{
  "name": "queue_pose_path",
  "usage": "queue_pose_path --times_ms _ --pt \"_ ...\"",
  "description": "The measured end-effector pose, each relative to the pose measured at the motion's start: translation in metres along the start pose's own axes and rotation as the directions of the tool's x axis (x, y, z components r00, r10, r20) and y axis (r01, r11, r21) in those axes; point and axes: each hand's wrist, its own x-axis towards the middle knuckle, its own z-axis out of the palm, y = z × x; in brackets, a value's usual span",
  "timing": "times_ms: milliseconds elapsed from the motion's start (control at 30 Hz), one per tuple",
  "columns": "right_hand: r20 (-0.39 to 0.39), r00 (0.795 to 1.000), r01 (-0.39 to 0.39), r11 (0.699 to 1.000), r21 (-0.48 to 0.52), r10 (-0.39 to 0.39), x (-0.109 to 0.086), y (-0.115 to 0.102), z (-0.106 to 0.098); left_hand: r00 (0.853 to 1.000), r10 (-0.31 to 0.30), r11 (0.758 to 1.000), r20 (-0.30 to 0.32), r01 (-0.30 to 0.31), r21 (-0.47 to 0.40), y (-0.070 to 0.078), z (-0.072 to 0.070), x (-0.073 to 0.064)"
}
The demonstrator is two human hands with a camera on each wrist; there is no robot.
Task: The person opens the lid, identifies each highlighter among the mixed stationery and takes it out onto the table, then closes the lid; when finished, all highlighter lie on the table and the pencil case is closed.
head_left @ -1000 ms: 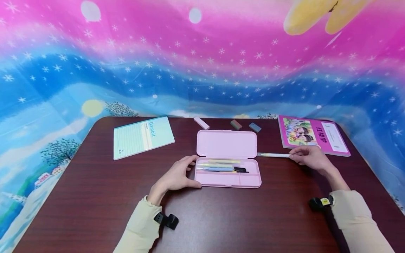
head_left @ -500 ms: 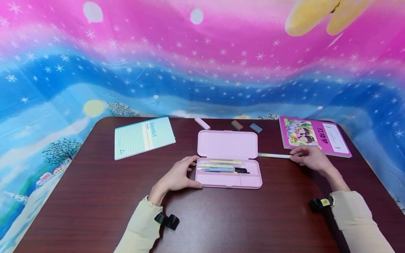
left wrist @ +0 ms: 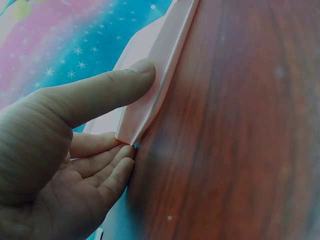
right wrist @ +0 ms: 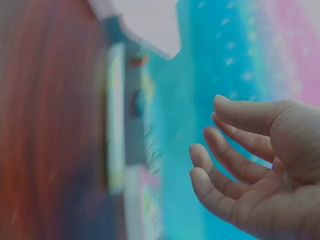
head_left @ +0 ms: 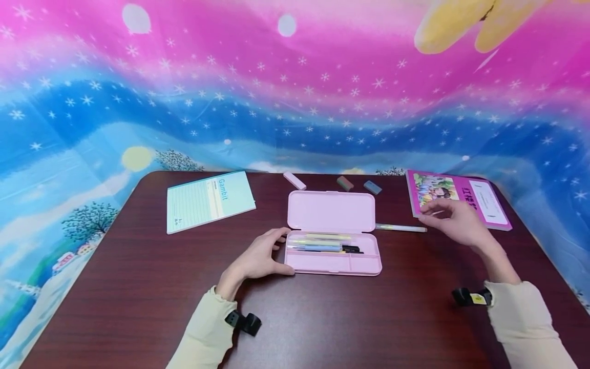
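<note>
A pink pencil case (head_left: 318, 263) lies on the table with its lid (head_left: 331, 210) flipped up and back. Several pens (head_left: 318, 247) lie in its long rear compartment. My left hand (head_left: 258, 254) grips the case's left end, the thumb on the front side and the fingers at the rear corner; the left wrist view shows the thumb (left wrist: 125, 87) against the pink wall. To the right of the case a slim white pen (head_left: 403, 228) lies on the table. My right hand (head_left: 454, 221) hovers just beyond its right end, with nothing in its loosely bent fingers (right wrist: 215, 190).
A pale green notebook (head_left: 209, 201) lies at the back left. Behind the case sit a pink-white eraser (head_left: 294, 180), a green-and-red eraser (head_left: 344, 183) and a grey-blue block (head_left: 372, 187). A magenta picture-covered book (head_left: 484, 202) lies at the back right, partly under my right hand's outline.
My right hand has let go of the white pen and lifted a little away from it, and the pen stays on the table. The left hand has kept its hold on the case.
</note>
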Motion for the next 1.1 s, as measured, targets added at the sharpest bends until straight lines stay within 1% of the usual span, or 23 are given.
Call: queue_pose_path --times_ms 133,300,400,533,633,833,1000,1033,1100 --pt "-0.048 0.998 0.046 0.993 0.112 -0.041 -0.005 -0.024 0.003 1.0 0.006 1.0 0.003 -0.006 -0.003 -0.001 0.001 0.0" --pt "-0.073 0.994 0.105 0.952 0.286 -0.087 -0.012 -0.047 0.018 1.0 0.009 1.0 0.008 -0.009 -0.004 -0.002 0.003 0.0" --pt "-0.063 0.993 0.119 0.921 0.371 -0.103 -0.01 -0.059 0.032 1.0 0.007 1.0 0.005 -0.007 -0.008 -0.002 0.002 0.001" --pt "-0.018 0.995 0.094 0.884 0.457 -0.097 -0.001 -0.074 0.051 1.0 0.002 1.0 0.006 -0.002 -0.008 -0.001 0.001 0.001" --pt "0.018 0.994 0.081 0.869 0.487 -0.103 0.008 -0.085 0.064 1.0 -0.006 1.0 0.003 0.006 -0.007 -0.001 -0.001 0.0" --pt "0.052 0.989 0.094 0.855 0.509 -0.139 0.02 -0.102 0.083 1.0 0.001 1.0 0.0 -0.001 -0.006 0.0 -0.001 -0.001" --pt "0.104 0.984 0.065 0.844 0.532 -0.141 0.024 -0.099 0.096 1.0 0.013 1.0 -0.001 -0.013 -0.001 0.0 0.0 0.0" --pt "0.121 0.983 0.054 0.847 0.528 -0.138 0.025 -0.097 0.098 1.0 0.014 1.0 -0.001 -0.014 -0.002 0.0 0.0 0.0" --pt "0.156 0.979 0.037 0.863 0.504 -0.133 0.026 -0.093 0.102 1.0 0.013 1.0 -0.003 -0.013 -0.002 0.0 0.0 0.0"
